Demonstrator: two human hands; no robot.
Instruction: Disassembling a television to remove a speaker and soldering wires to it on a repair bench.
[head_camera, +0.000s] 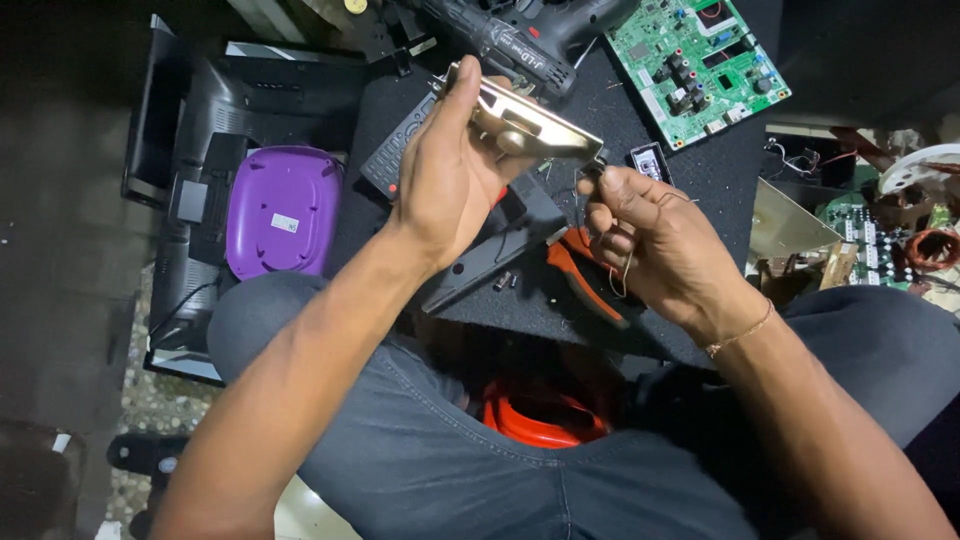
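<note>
A: We log the brass-coloured metal bracket (525, 122) first; it is held up in the air above the black work mat (700, 170), tilted, its long edge running down toward the right; the left hand (450, 170) is wrapped around its upper left end, thumb on the near face, fingers behind.

B: Agreed; the right hand (650, 235) meets the bracket's lower right end; its fingertips are pinched together there on something small, and thin wire strands (625, 270) hang across the fingers; we cannot tell what the pinched part is, it is too small.

A: Risk one, as we judge it: the left-hand hold is at one end only; a hard push from the right could twist the bracket out of the hand.

B: Risk two: the small part or the wire could slip from the pinch; it would fall onto the mat among the loose screws (505, 282) and be hard to find; the mat is dark and the light poor.

A: Below the hands lie orange-handled pliers (580, 270) and a dark plastic housing (480, 265); a dropped bracket would land on them.

B: Further out: a remote control (390, 150) just behind the left hand, a cordless drill (520, 45) at the top, a green circuit board (700, 60) top right, a purple casing (282, 210) at left; a swung elbow could knock these, though they are apart from the hands now.
</note>
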